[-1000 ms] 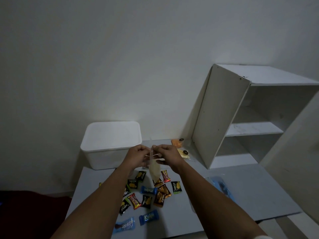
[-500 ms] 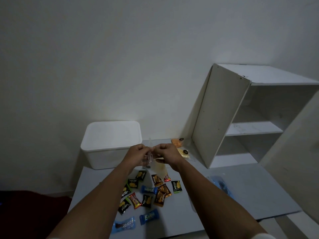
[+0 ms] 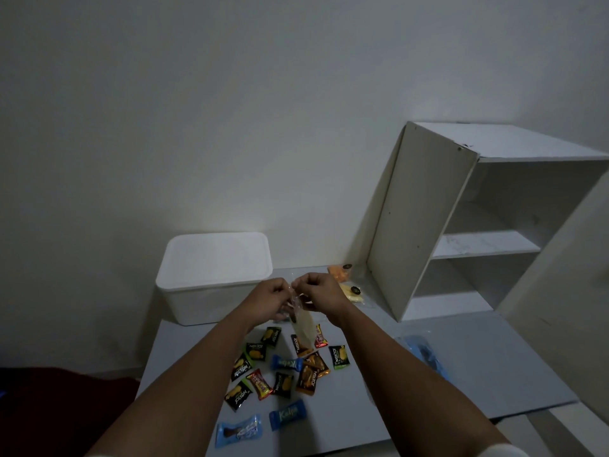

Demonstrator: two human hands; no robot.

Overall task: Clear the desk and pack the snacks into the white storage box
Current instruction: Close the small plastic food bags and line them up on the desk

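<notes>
My left hand (image 3: pixel 268 300) and my right hand (image 3: pixel 321 296) pinch the top of a clear plastic snack bag (image 3: pixel 303 326) with pale contents, and it hangs between them above the desk. Below lie several small snack packets (image 3: pixel 283 367), black, orange, red and blue, spread over the grey desk (image 3: pixel 478 364). Two more blue packets (image 3: pixel 286 418) lie close to the front edge. The white storage box (image 3: pixel 214 275) stands at the desk's back left, just beyond my left hand; its top looks covered. An orange snack pack (image 3: pixel 339 273) and a yellow one (image 3: pixel 352 292) rest behind my right hand.
A white shelf unit (image 3: pixel 461 225) stands on the desk's right half, its open side facing right. A blue plastic-wrapped item (image 3: pixel 425 354) lies right of my right forearm. A dark red surface (image 3: pixel 49 407) sits low at the left, beside the desk.
Both hands stay together at the bag's top, shifting only slightly. The hanging bag swung a little and now dangles tilted to the right.
</notes>
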